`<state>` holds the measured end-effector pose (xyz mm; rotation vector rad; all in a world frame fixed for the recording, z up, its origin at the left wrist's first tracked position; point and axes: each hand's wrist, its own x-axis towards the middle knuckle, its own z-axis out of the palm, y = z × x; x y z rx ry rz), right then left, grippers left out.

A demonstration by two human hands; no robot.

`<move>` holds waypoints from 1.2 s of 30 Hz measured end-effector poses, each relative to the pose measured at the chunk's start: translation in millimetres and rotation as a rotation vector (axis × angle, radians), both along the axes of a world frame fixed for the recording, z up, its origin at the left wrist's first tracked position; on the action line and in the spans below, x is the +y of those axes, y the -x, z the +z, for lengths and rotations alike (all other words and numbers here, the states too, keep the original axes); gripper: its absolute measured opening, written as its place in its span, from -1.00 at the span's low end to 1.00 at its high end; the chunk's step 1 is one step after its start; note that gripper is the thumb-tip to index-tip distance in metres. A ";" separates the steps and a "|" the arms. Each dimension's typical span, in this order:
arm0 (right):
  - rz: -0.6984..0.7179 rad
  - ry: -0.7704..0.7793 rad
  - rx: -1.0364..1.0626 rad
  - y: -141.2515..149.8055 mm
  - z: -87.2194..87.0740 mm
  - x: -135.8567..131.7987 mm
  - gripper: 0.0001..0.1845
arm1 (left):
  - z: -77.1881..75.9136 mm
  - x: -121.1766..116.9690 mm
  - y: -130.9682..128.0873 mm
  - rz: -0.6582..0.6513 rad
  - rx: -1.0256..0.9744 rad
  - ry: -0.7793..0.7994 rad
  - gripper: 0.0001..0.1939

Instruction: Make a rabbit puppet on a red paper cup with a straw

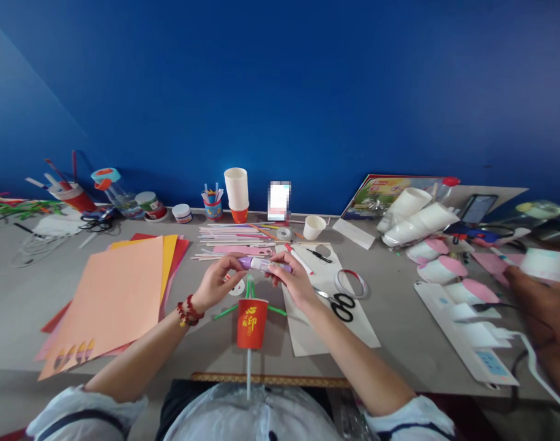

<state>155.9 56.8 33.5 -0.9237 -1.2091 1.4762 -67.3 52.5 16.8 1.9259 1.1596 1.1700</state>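
Note:
Between my two hands lies a purple-and-white pen-shaped tube, its white label [260, 264] showing in the middle. My left hand [219, 278] pinches its left end, and my right hand [292, 275] grips the right end. Just below stands a red paper cup [252, 324] with gold characters. Green fuzzy stems [276, 310] stick out from its top and both sides, and a pale straw [249, 373] runs down from it toward my body. A white paper disc [236, 285] with dark and red marks lies beside my left fingers, partly hidden.
Coloured paper sheets [119, 288] lie on the left. Black-handled scissors [343, 306], a tape roll [350, 283] and white paper [325, 331] are right of my hands. Straws [234, 234] and stacked cups [236, 188] stand behind. A power strip [463, 334] and another person's hand [530, 294] holding a white cup are far right.

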 end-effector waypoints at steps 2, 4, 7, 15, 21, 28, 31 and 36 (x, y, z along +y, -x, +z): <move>-0.007 -0.030 -0.030 -1.6 1.6 -3.1 -0.80 | 1.0 -2.1 -4.0 0.002 -0.035 -0.002 -0.83; -0.010 -0.056 -0.071 -3.0 3.7 -5.8 -0.83 | 1.2 -3.7 -6.7 -0.007 -0.037 -0.030 -0.84; -0.017 -0.073 -0.125 -5.1 7.9 -8.4 -0.83 | 3.6 -5.5 -7.9 -0.002 -0.034 -0.083 -0.84; -0.007 -0.081 -0.218 -8.2 19.3 -15.0 -0.79 | 31.7 -11.5 -3.8 -0.130 0.271 -0.327 -0.74; 0.018 -0.013 -0.155 -1.8 19.4 -18.2 -0.77 | 33.0 -10.5 -5.5 -0.141 0.297 -0.345 -0.74; -0.156 0.008 0.098 -39.8 16.2 18.6 -0.81 | 10.8 10.6 30.9 -0.108 0.403 -0.143 -0.41; -0.277 0.026 0.058 -74.2 1.2 30.0 -0.65 | -16.9 10.0 44.0 -0.193 0.642 -0.096 -0.44; -0.328 -0.083 -0.337 -112.2 -39.6 38.2 -0.60 | -35.9 10.5 45.8 -0.239 0.665 -0.068 -0.53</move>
